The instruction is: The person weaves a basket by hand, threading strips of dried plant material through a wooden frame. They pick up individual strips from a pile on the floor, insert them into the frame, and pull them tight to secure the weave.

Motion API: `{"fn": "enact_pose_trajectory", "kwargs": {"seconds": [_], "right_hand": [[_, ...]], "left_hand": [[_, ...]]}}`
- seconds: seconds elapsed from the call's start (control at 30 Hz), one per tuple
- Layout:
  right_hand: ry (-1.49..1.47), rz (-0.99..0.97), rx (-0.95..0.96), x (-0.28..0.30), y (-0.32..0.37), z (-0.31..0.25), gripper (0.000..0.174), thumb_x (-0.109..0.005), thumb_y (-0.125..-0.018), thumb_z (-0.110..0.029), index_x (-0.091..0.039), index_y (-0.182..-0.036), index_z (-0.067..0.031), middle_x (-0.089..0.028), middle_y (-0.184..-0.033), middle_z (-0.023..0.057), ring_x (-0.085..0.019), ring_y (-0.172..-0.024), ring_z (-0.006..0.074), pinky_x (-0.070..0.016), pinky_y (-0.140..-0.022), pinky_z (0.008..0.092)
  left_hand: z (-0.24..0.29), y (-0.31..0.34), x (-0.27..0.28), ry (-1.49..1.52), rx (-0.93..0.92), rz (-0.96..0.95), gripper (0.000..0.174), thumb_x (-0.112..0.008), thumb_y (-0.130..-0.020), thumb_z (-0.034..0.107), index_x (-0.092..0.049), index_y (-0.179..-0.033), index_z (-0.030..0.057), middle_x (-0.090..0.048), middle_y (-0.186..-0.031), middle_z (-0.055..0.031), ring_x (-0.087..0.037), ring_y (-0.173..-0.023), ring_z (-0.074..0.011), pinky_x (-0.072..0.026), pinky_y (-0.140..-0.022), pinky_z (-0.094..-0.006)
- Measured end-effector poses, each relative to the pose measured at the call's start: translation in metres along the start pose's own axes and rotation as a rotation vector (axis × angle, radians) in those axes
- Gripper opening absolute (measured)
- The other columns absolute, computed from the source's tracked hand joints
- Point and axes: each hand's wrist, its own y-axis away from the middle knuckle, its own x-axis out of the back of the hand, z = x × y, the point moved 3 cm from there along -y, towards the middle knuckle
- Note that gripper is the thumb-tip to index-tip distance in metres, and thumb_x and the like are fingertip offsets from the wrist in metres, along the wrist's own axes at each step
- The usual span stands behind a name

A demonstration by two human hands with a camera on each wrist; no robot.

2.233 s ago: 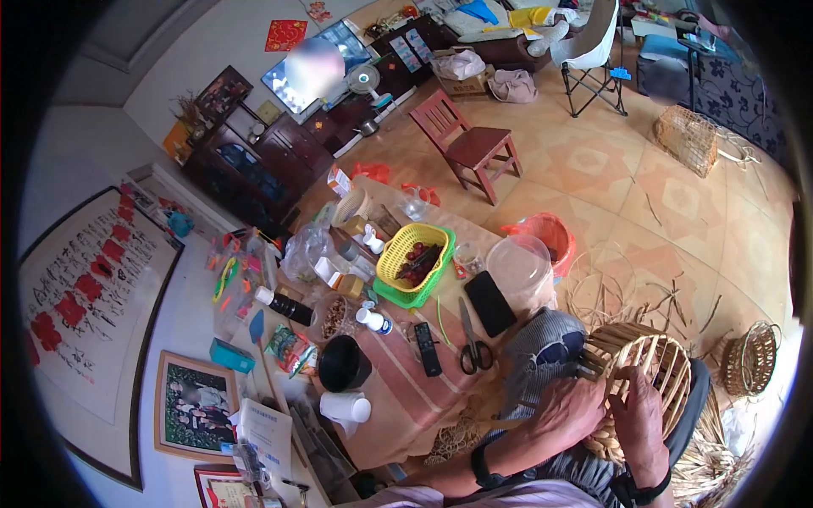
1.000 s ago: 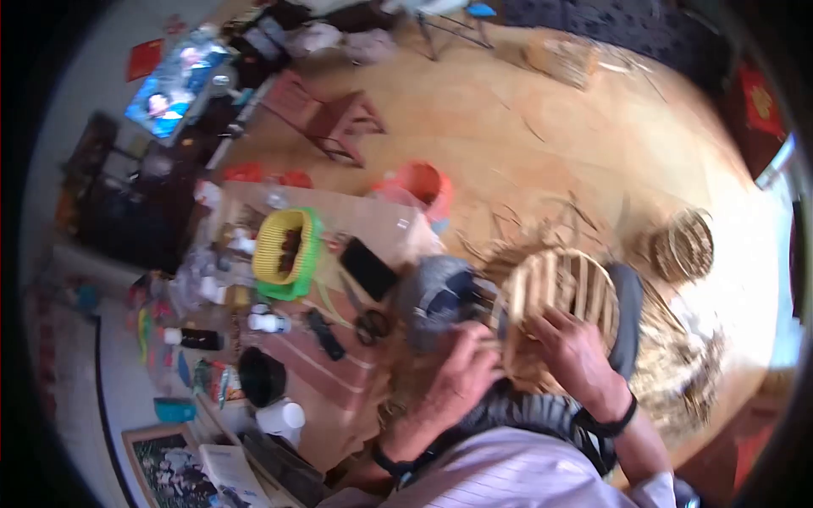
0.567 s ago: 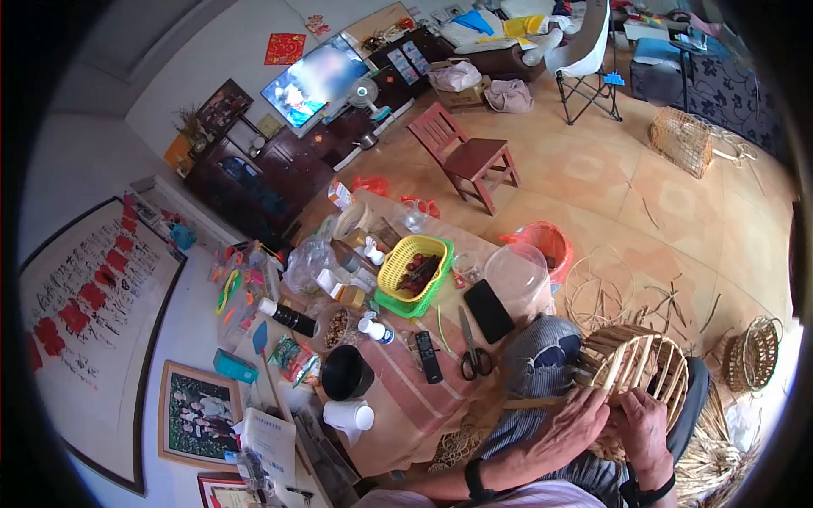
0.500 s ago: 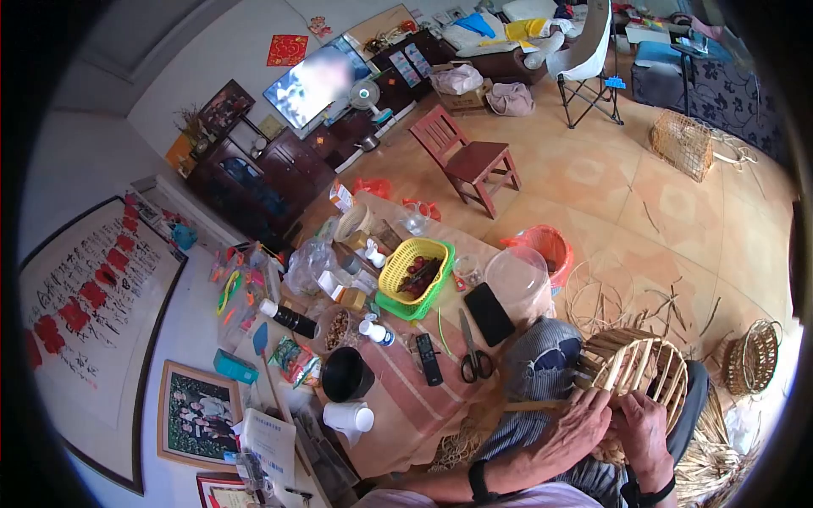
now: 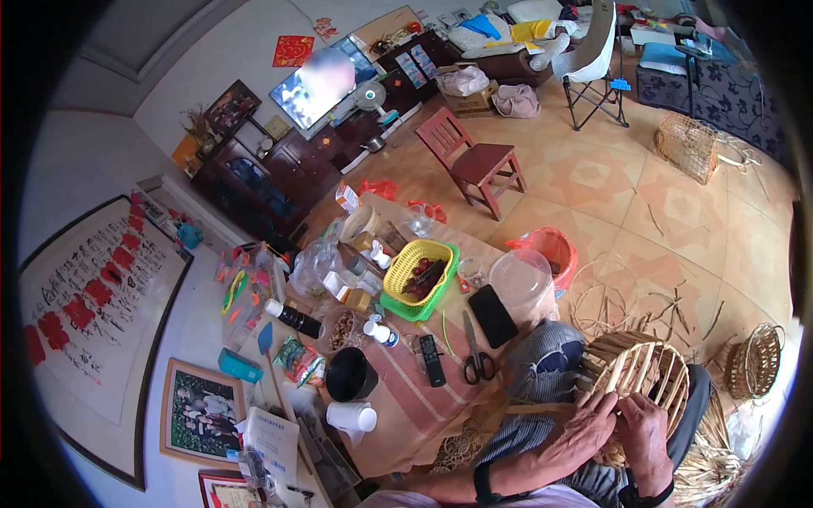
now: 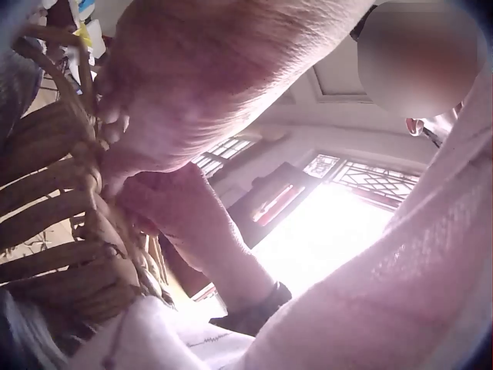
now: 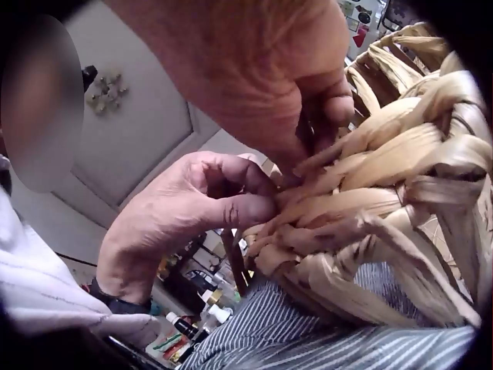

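Note:
A woven basket (image 5: 641, 368) with open slats rests on the person's lap, tilted with its round side facing up. My left hand (image 5: 590, 421) is at its near edge, thumb and forefinger pinching a strand of the braided weave (image 7: 362, 177) in the right wrist view. Right beside it, my right hand (image 5: 644, 432) grips the same braid with bent fingers, its fingertips partly hidden. A flat pale strip (image 5: 542, 408) runs out leftward from beneath my left hand. In the left wrist view the slats (image 6: 46, 204) fan out from the thick braid.
To the left, a cloth-covered table (image 5: 398, 406) holds scissors (image 5: 476, 351), a phone (image 5: 492, 315), a remote (image 5: 432, 360) and a yellow basket (image 5: 417, 271). A red-lined bin (image 5: 550, 250) stands beyond. Loose straw (image 5: 711, 457) and another woven basket (image 5: 754, 362) lie at right.
The head view swung right and back. My left hand came off the basket about a second ago, then returned beside my right. Since then, both hands have stayed at the near edge.

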Motion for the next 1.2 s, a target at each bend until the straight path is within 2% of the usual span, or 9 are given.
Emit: {"fn": "enact_pose_trajectory", "kwargs": {"seconds": [0.13,0.27,0.47,0.57,0.6,0.67,0.77,0.97,1.2], "right_hand": [[-0.096,-0.03,0.04,-0.001,-0.001,0.004,0.021,-0.081,-0.068,-0.007,-0.063,-0.079,-0.0032,-0.062,-0.076,0.0124,-0.067,-0.074,0.0365,-0.0541,-0.068,0.0455],[-0.158,-0.04,0.086,-0.004,0.003,0.011,0.02,-0.081,-0.072,-0.011,-0.063,-0.078,-0.004,-0.061,-0.074,0.0136,-0.066,-0.072,0.0363,-0.0519,-0.065,0.0471],[-0.166,-0.287,0.104,0.019,0.005,0.004,0.019,-0.072,-0.084,-0.009,-0.064,-0.1,-0.0015,-0.064,-0.088,0.015,-0.066,-0.09,0.0385,-0.0544,-0.076,0.0472],[-0.172,-0.264,0.1,0.017,0.008,0.008,0.02,-0.077,-0.085,-0.013,-0.066,-0.097,-0.002,-0.064,-0.087,0.0124,-0.066,-0.088,0.0351,-0.0546,-0.075,0.046],[-0.186,-0.25,0.094,0.013,0.008,0.009,0.021,-0.078,-0.084,-0.014,-0.067,-0.096,-0.0017,-0.065,-0.087,0.012,-0.067,-0.087,0.0343,-0.0545,-0.075,0.0457],[-0.208,-0.237,0.076,0.01,0.01,0.012,0.021,-0.08,-0.083,-0.015,-0.069,-0.095,-0.0018,-0.066,-0.087,0.0112,-0.067,-0.086,0.0332,-0.0549,-0.075,0.045],[-0.22,-0.231,0.051,0.009,0.009,0.011,0.019,-0.079,-0.086,-0.017,-0.07,-0.095,-0.0032,-0.068,-0.088,0.0101,-0.068,-0.087,0.0324,-0.0557,-0.076,0.0441],[-0.233,-0.193,0.06,0.004,0.009,0.01,0.018,-0.076,-0.088,-0.021,-0.071,-0.097,-0.0062,-0.068,-0.089,0.0085,-0.068,-0.088,0.0315,-0.0561,-0.076,0.0433],[-0.185,-0.165,0.042,-0.002,0.011,0.007,0.016,-0.076,-0.086,-0.022,-0.069,-0.093,-0.0084,-0.067,-0.087,0.0058,-0.069,-0.089,0.0296,-0.056,-0.075,0.0428]], "left_hand": [[-0.002,0.003,0.001,-0.059,-0.15,0.147,0.019,-0.058,-0.09,0.018,-0.067,-0.093,0.0011,-0.057,-0.123,-0.015,-0.053,-0.121,-0.0286,-0.0412,-0.107,-0.0472],[-0.005,0.003,0.009,-0.024,-0.152,0.081,0.015,-0.06,-0.085,0.017,-0.067,-0.09,0.005,-0.06,-0.113,-0.011,-0.056,-0.116,-0.0262,-0.0427,-0.102,-0.0437],[-0.013,-0.002,0.027,0.066,-0.175,-0.012,0.01,-0.064,-0.084,0.011,-0.064,-0.093,0.0073,-0.063,-0.093,-0.0044,-0.06,-0.099,-0.0251,-0.0443,-0.089,-0.0432],[-0.023,-0.006,0.033,0.379,-0.093,0.087,0.036,-0.078,-0.08,-0.003,-0.066,-0.112,0.0059,-0.062,-0.105,-0.0087,-0.065,-0.104,-0.0297,-0.0511,-0.093,-0.043],[-0.027,0.002,0.038,0.458,0.08,0.063,0.042,-0.084,-0.075,-0.004,-0.066,-0.112,0.0064,-0.058,-0.115,-0.011,-0.065,-0.107,-0.0307,-0.0534,-0.093,-0.0425],[-0.035,0.013,0.047,0.4,0.063,0.089,0.042,-0.085,-0.076,-0.003,-0.066,-0.112,0.0071,-0.055,-0.12,-0.0109,-0.066,-0.105,-0.0306,-0.0546,-0.09,-0.0424],[-0.044,0.03,0.041,0.257,0.025,0.016,0.035,-0.083,-0.078,0.001,-0.066,-0.108,0.0061,-0.058,-0.11,-0.0089,-0.064,-0.107,-0.0294,-0.0564,-0.09,-0.0425],[-0.055,0.033,0.03,0.088,-0.196,0.092,0.022,-0.077,-0.085,0.005,-0.068,-0.105,0.0041,-0.061,-0.114,-0.0096,-0.066,-0.108,-0.0291,-0.0558,-0.098,-0.0436],[-0.04,0.028,0.036,0.06,-0.208,0.069,0.016,-0.075,-0.086,0.002,-0.066,-0.098,0.0033,-0.066,-0.102,-0.0088,-0.07,-0.097,-0.0295,-0.0569,-0.097,-0.0449]]}}
